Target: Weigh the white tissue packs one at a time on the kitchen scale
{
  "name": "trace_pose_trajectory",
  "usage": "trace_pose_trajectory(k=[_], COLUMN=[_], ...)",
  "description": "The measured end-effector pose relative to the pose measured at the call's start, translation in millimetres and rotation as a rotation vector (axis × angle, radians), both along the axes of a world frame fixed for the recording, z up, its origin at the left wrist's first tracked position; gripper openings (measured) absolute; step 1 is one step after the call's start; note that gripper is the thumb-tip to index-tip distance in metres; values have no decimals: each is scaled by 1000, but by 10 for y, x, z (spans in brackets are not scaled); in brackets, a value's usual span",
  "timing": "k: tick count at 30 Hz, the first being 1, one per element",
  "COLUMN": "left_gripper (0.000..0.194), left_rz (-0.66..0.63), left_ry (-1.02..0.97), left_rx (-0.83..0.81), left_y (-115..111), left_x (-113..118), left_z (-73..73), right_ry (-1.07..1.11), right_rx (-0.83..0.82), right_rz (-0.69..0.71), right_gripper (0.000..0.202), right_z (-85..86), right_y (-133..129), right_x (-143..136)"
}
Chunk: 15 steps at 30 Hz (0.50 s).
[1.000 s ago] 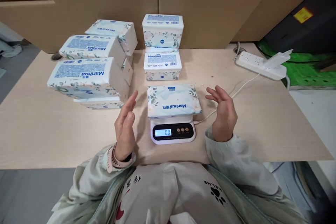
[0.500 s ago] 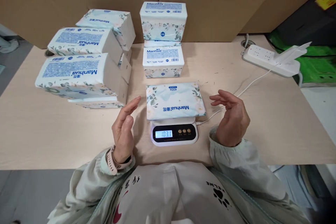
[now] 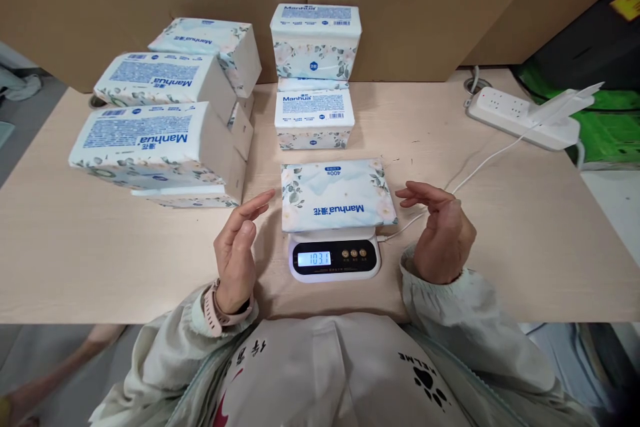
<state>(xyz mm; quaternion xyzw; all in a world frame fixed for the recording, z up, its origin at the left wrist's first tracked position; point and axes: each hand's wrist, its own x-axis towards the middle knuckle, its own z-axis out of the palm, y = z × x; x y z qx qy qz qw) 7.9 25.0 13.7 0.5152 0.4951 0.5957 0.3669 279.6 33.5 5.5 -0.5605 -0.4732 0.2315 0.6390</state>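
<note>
A white tissue pack (image 3: 337, 195) with a floral print lies flat on a small white scale (image 3: 335, 277), whose lit display reads 103.1. My left hand (image 3: 239, 250) is held just left of the pack, fingers stretched toward it without touching. On the other side, my right hand (image 3: 440, 230) hovers near the pack's right edge, fingers extended and slightly bent, holding nothing. Several similar packs (image 3: 145, 140) are stacked at the left of the table. More packs (image 3: 314, 110) stand behind the scale.
A white power strip (image 3: 523, 117) sits at the table's back right, with a white cable (image 3: 487, 159) running to the scale. Brown cardboard (image 3: 380, 13) stands along the back edge. Another person's limb (image 3: 65, 367) shows at the lower left.
My hands have shifted slightly inward, their fingertips closer to the pack on the scale. Another person's limb has come into view at the lower left.
</note>
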Motion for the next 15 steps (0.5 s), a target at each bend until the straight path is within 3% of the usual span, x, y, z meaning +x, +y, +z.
trace_pose_trajectory(k=[15], left_gripper=[29], left_rz=[13], left_ry=[-35], left_rx=[28], left_y=[-23], left_x=[-3], left_z=[7], right_ry=[-28], right_rx=[6], right_rz=[26], right_gripper=[51], right_z=[-20], right_y=[-19], right_x=[30])
